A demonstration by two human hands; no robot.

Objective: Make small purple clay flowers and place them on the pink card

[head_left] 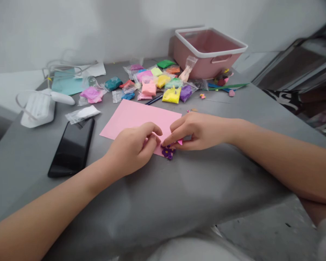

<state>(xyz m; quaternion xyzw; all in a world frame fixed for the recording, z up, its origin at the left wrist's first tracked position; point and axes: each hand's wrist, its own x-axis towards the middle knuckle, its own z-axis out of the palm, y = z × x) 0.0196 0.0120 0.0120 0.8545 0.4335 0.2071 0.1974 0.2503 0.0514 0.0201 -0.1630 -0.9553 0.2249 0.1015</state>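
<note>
A pink sheet of paper (141, 115) lies flat on the grey table. At its near right corner sits a cluster of small purple clay flowers (167, 152) with yellow centres. My right hand (192, 132) reaches in from the right, its fingertips touching the top of the flowers. A bright pink piece (180, 142) shows between its fingers; the rest of that piece is hidden. My left hand (136, 146) rests over the paper's near edge, just left of the flowers. Its thumb and forefinger are curled together, and whatever is between them cannot be made out.
Several bags of coloured clay (149, 87) lie behind the paper, near a dark pen (154, 99). A pink basket (206, 54) stands at the back right, with green strips (230, 87) before it. Left are a black phone (72, 148) and a white power strip (39, 107).
</note>
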